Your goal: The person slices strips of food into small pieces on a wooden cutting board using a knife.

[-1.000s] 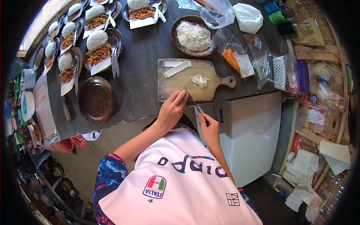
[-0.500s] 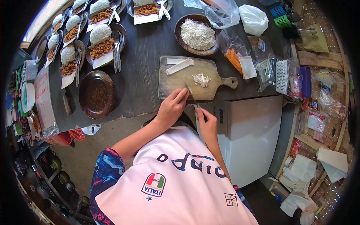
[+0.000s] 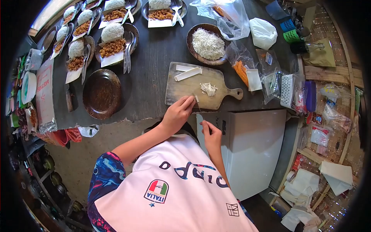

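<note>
My left hand (image 3: 178, 112) is closed at the near edge of the wooden cutting board (image 3: 176, 83), pinching a pale strip (image 3: 196, 99) whose end pokes out past the fingertips. Beside it, my right hand (image 3: 211, 134) is wrapped round the handle of a knife. The thin blade, partly blurred, lies against the strip's end. A small heap of white shreds (image 3: 208, 89) sits on the board right of the blade. Farther back lie two uncut white strips (image 3: 188, 74). Beyond the board stands a brown bowl (image 3: 191, 43) filled with white shreds (image 3: 208, 42).
Plates with rice (image 3: 112, 32), brown food and cutlery fill the back left. A bare brown plate (image 3: 101, 94) is left of the board. Right are bagged orange sticks (image 3: 240, 72), a white bag (image 3: 263, 33) and a grater (image 3: 286, 91). A white appliance (image 3: 255, 147) stands below.
The view has shifted, so the table appears lower. My right hand has drawn the knife slightly back toward me; my left hand keeps its pinch at the board's edge.
</note>
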Demonstrator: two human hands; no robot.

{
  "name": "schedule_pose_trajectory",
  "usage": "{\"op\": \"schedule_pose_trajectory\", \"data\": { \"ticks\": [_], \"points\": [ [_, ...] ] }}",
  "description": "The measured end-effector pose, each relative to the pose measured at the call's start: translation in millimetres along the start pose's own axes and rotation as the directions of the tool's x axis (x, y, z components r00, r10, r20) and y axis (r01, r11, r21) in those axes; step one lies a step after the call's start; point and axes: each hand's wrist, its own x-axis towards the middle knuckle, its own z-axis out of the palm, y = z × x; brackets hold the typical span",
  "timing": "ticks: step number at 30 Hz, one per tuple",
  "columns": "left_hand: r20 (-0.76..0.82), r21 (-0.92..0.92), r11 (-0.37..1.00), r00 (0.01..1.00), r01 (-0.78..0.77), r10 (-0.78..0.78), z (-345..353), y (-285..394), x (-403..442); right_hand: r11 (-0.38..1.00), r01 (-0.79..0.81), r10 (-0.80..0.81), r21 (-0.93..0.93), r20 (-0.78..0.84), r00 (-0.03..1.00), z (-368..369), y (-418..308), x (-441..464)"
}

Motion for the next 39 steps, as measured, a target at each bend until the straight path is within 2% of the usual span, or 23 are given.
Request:
{"op": "schedule_pose_trajectory", "data": {
  "ticks": [1, 4, 7, 8, 11, 14, 17, 21, 25, 26, 29, 33, 38, 39],
  "points": [
    [0.007, -0.019, 1.000, 1.000, 0.012, -0.012, 0.8, 1.4, -1.1, 0.999, 0.039, -0.039, -0.015, -0.013, 0.999, 2.4, 1.8, 3.6],
    [-0.015, -0.081, 0.996, 0.999, 0.035, -0.036, -0.6, 2.5, 0.4, 0.998, -0.056, 0.055, 0.013, 0.047, 0.997, 0.6, -15.6, 8.7],
    [-0.014, -0.077, 0.997, 1.000, 0.013, -0.014, -1.5, -0.6, -0.5, 0.997, -0.017, 0.017, 0.072, 0.001, 1.000, -2.8, -8.7, -7.5],
    [-0.015, -0.067, 0.998, 1.000, 0.009, -0.010, -1.3, -1.0, -2.0, 0.996, -0.063, 0.062, 0.059, 0.015, 0.998, -4.9, -9.5, -10.5],
    [0.006, -0.044, 0.999, 1.000, -0.006, 0.006, 1.2, -3.0, -2.8, 0.998, 0.048, -0.047, 0.037, -0.022, 0.999, 7.4, 3.3, 6.9],
    [0.028, -0.023, 0.999, 0.999, -0.026, 0.027, 1.8, -4.4, -3.0, 0.996, 0.023, -0.024, 0.088, 0.007, 1.000, 9.7, -21.2, 12.1],
    [-0.004, -0.035, 0.998, 0.999, -0.043, 0.043, 2.6, -8.4, -3.1, 0.994, -0.091, 0.090, 0.058, 0.012, 0.996, -0.9, -18.9, -5.6],
    [-0.033, -0.054, 0.998, 0.999, -0.023, 0.021, 0.9, -8.0, -3.2, 0.999, 0.044, -0.044, -0.003, -0.010, 0.999, 8.3, -8.6, 4.2],
    [-0.028, -0.044, 0.999, 0.999, -0.032, 0.031, 6.0, -8.6, -6.7, 1.000, -0.024, 0.024, 0.005, 0.036, 0.999, 5.0, -22.8, 9.3],
    [-0.023, -0.093, 0.995, 0.999, -0.029, 0.027, 6.3, -9.8, -6.5, 1.000, 0.021, -0.021, -0.013, -0.001, 1.000, 3.4, -18.5, 1.2],
    [-0.036, -0.051, 0.998, 0.999, -0.043, 0.041, 9.4, -9.7, -7.7, 0.993, -0.121, 0.121, 0.006, 0.010, 0.993, -3.0, -13.4, -12.1],
    [-0.003, -0.022, 0.999, 1.000, -0.031, 0.031, 7.3, -4.3, -10.1, 0.995, -0.021, 0.017, 0.095, 0.043, 0.999, 10.1, -21.2, 14.1],
    [-0.009, -0.008, 0.999, 0.999, -0.047, 0.047, 2.6, -7.4, -5.6, 0.993, -0.119, 0.119, 0.016, 0.019, 0.993, -4.2, -16.5, -10.3],
    [-0.020, -0.019, 0.999, 0.999, -0.034, 0.033, 3.1, -7.0, -5.8, 0.996, -0.087, 0.087, 0.022, 0.026, 0.996, -3.3, -13.1, -7.5]
  ]
}}
